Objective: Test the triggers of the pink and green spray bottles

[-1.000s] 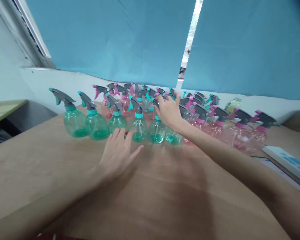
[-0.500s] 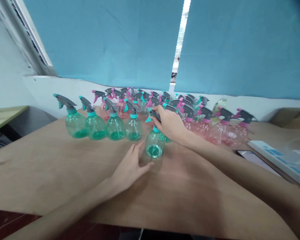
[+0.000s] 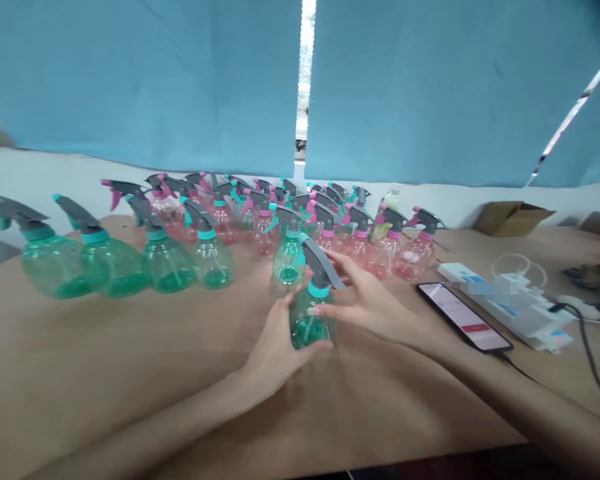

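A green spray bottle (image 3: 311,321) with a grey and turquoise head is between my hands, near the middle of the view. My left hand (image 3: 276,343) wraps round its lower left side, thumb across the front. From the right, my right hand (image 3: 363,297) has its fingers at the neck and upper body, beside the trigger head. Another green spray bottle (image 3: 287,257) stands just behind it. To the left, several green spray bottles (image 3: 214,263) form a row. Behind them are several pink spray bottles (image 3: 360,250), mixed with turquoise-headed ones.
On the right of the wooden table (image 3: 130,360) lie a phone (image 3: 465,317) with a lit screen, a white power strip (image 3: 535,320) with cables and a cardboard box (image 3: 513,219). A blue curtain (image 3: 180,87) hangs behind.
The view has turned right. My right hand has shifted from the bottle's head to its neck and side, the bottle is nearer me, and my left hand has closed on it.
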Tool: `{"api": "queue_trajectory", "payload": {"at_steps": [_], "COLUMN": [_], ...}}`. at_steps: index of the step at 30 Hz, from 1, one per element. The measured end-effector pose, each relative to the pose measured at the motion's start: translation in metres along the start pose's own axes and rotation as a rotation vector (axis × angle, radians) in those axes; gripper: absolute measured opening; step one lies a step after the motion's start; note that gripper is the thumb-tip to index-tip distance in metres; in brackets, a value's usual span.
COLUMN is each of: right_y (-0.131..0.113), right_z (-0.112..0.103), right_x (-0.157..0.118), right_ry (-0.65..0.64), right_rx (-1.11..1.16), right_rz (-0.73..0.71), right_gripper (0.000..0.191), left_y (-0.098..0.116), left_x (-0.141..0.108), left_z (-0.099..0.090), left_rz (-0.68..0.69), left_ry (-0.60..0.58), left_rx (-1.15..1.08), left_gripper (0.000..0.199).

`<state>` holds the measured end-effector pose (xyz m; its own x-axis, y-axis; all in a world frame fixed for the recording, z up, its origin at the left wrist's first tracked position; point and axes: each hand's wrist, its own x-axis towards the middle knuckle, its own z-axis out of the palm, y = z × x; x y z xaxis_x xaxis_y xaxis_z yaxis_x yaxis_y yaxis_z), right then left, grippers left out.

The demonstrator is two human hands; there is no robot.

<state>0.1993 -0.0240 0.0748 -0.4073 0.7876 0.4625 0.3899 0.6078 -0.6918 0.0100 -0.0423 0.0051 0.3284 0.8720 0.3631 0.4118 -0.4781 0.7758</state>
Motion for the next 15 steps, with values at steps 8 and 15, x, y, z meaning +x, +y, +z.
{"api": "queue_trajectory", "payload": {"at_steps": [8, 15], "right_y": [0.014, 0.023], "right_z": [-0.013, -0.023], "right_x": [-0.011, -0.009], "right_ry": [0.263, 0.320], "right_rx": [-0.040, -0.049], "right_rz": [0.139, 0.183], "right_gripper": [0.045, 0.014], "left_y": [0.019, -0.002], "left_x": [0.028, 0.040], "left_z": [0.045, 0.024], "left_rz": [0.072, 0.190], "left_ry": [-0.122, -0.340], "left_rx": [0.042, 0.164], "left_gripper": [0.082, 0.070]}}
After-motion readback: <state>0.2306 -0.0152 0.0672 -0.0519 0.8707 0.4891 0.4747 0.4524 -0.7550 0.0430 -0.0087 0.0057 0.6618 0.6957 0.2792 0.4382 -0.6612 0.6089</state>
